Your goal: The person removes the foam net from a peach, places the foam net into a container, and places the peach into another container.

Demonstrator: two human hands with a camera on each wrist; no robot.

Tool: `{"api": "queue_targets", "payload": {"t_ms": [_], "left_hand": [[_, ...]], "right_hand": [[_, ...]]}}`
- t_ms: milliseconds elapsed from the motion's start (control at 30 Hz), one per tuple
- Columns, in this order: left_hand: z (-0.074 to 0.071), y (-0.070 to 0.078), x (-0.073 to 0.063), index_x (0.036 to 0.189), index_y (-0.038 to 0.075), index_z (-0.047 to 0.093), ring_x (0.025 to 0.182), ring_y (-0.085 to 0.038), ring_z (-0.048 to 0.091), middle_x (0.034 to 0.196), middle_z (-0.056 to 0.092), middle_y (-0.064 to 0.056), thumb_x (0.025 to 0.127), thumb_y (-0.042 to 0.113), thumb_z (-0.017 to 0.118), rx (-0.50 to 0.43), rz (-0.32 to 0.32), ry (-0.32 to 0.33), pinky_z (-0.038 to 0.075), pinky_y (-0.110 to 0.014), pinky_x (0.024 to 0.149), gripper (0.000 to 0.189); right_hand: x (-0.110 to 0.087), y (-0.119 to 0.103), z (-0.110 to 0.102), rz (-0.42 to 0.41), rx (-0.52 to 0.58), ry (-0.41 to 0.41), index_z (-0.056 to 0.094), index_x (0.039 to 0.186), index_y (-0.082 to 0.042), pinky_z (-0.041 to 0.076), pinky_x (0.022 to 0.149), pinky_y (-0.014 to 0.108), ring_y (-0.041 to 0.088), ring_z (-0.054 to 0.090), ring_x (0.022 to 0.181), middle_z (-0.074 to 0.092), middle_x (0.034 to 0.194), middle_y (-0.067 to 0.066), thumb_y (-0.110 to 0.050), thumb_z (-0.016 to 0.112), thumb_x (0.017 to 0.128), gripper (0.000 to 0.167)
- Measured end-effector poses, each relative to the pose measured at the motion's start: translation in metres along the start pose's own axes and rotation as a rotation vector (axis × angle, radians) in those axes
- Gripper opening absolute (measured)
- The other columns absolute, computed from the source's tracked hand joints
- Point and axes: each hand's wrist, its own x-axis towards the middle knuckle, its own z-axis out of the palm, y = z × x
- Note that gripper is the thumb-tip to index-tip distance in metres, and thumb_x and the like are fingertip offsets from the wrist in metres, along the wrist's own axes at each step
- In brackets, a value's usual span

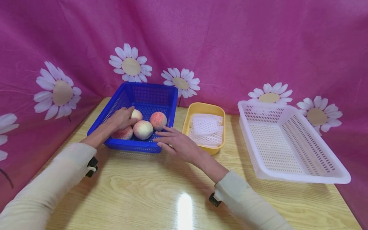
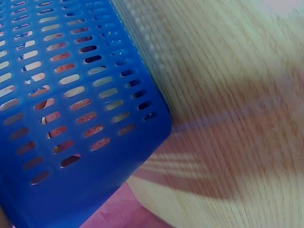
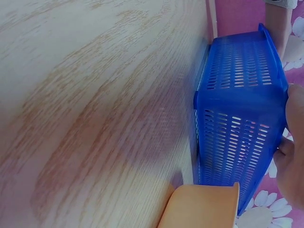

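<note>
Several peaches, pale with red blush, lie in the front part of a blue basket [image 1: 153, 92]. My left hand [image 1: 122, 118] reaches in over the left rim, thumb and index finger about a pale peach [image 1: 137, 115]. A redder peach [image 1: 123, 133] sits under that hand, partly covered by it. Two more, a pale peach [image 1: 143, 129] and a red peach [image 1: 158, 120], lie to the right. At the basket's right front corner, the extended fingers of my right hand [image 1: 184, 143] overlap the rim. In the left wrist view the basket wall [image 2: 85, 99] hides the left hand's fingers.
Right of the basket stands a yellow container [image 1: 186, 123] holding white foam net sleeves [image 1: 205, 126]. A white perforated basket [image 1: 257, 150] is farther right on the wooden table [image 1: 143, 191]. A pink cloth [image 1: 218, 48] with daisies hangs behind.
</note>
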Motion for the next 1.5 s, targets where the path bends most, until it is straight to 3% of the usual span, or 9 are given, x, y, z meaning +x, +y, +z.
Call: {"api": "queue_targets", "payload": {"t_ms": [333, 633, 1000, 1267, 1500], "left_hand": [[0.0048, -0.0030, -0.0012, 0.144, -0.019, 0.031, 0.126, -0.056, 0.042, 0.132, 0.046, -0.044, 0.103, 0.029, 0.051, 0.024, -0.007, -0.008, 0.036, -0.062, 0.105, 0.066], [0.0047, -0.0032, -0.0052, 0.142, -0.019, 0.035, 0.124, -0.056, 0.045, 0.128, 0.051, -0.042, 0.102, 0.026, 0.054, 0.024, 0.036, 0.017, 0.037, -0.062, 0.103, 0.063], [0.0032, -0.0037, -0.0054, 0.141, -0.014, 0.043, 0.120, -0.053, 0.049, 0.128, 0.053, -0.040, 0.097, 0.030, 0.060, -0.018, 0.009, 0.032, 0.040, -0.062, 0.100, 0.065], [0.0022, 0.0009, -0.0029, 0.135, -0.010, 0.050, 0.115, -0.051, 0.054, 0.120, 0.059, -0.035, 0.098, 0.029, 0.056, -0.019, 0.008, 0.042, 0.044, -0.061, 0.094, 0.055], [0.0004, 0.0042, -0.0020, 0.135, -0.009, 0.051, 0.118, -0.052, 0.052, 0.124, 0.058, -0.034, 0.100, 0.028, 0.052, -0.007, -0.017, 0.058, 0.043, -0.062, 0.097, 0.051]], "right_hand": [[0.0005, -0.0024, 0.0004, -0.014, 0.008, -0.001, 0.068, 0.129, -0.006, 0.017, 0.120, 0.033, 0.030, 0.039, 0.141, 0.061, 0.135, 0.011, -0.019, 0.055, 0.104, 0.031], [0.0013, -0.0040, -0.0008, -0.023, -0.025, -0.012, 0.067, 0.130, -0.008, 0.015, 0.120, 0.032, 0.029, 0.040, 0.140, 0.061, 0.136, 0.009, -0.019, 0.055, 0.104, 0.031], [0.0005, -0.0044, -0.0021, -0.020, -0.017, -0.017, 0.067, 0.130, -0.006, 0.014, 0.120, 0.032, 0.030, 0.038, 0.141, 0.061, 0.136, 0.010, -0.019, 0.054, 0.104, 0.031], [-0.0025, -0.0031, -0.0036, -0.012, -0.031, -0.024, 0.067, 0.130, -0.005, 0.015, 0.120, 0.032, 0.030, 0.039, 0.141, 0.061, 0.136, 0.010, -0.019, 0.054, 0.104, 0.032], [-0.0026, -0.0042, -0.0075, 0.005, -0.075, -0.029, 0.067, 0.128, -0.004, 0.017, 0.119, 0.032, 0.030, 0.043, 0.138, 0.061, 0.135, 0.012, -0.020, 0.055, 0.104, 0.032]]}}
